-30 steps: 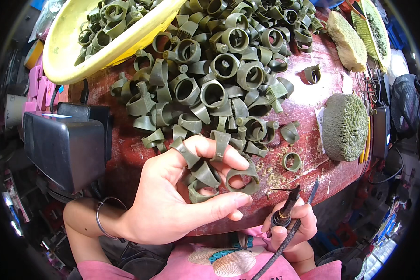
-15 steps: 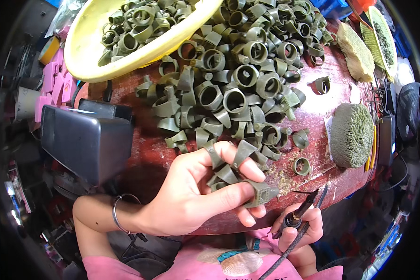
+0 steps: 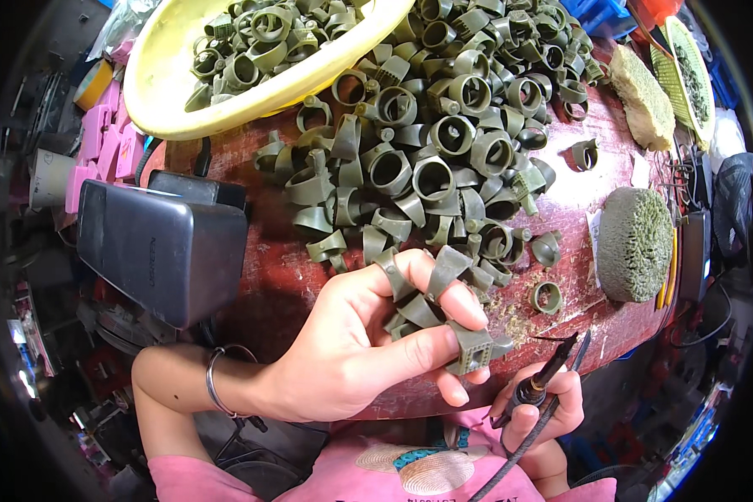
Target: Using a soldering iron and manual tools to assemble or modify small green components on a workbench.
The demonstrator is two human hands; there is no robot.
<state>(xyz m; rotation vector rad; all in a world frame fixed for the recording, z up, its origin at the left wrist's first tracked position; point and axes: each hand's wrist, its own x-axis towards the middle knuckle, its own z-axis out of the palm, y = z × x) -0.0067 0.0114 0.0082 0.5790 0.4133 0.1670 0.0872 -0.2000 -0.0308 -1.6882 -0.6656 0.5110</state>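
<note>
My left hand point(image 3: 368, 351) is closed around several dark green, wax-like rings. Its thumb and fingers pinch one ring point(image 3: 470, 350) with a square, dotted top, while other rings point(image 3: 418, 309) sit on or between the fingers. Beside it, at the lower right, my right hand point(image 3: 552, 410) grips a black corded pen-like tool point(image 3: 537, 386) with a thin bent tip pointing up and left. A second slim, dark pointed tool point(image 3: 579, 356) also sticks out of that hand. The tips are apart from the pinched ring. Beyond my left hand lies a big heap of similar rings point(image 3: 435, 180).
A yellow basin point(image 3: 155, 109) of rings stands at the far left. A dark box-shaped device point(image 3: 155, 259) sits at left. On the right are a green textured block point(image 3: 636, 243), a pale yellow block point(image 3: 642, 96) and a green basket point(image 3: 704, 75). Loose rings point(image 3: 546, 297) lie on the red table point(image 3: 284, 293).
The whole view has shifted slightly, so the table things appear a little further right. In my left hand the pinched ring has turned a little. My right hand keeps its grip.
</note>
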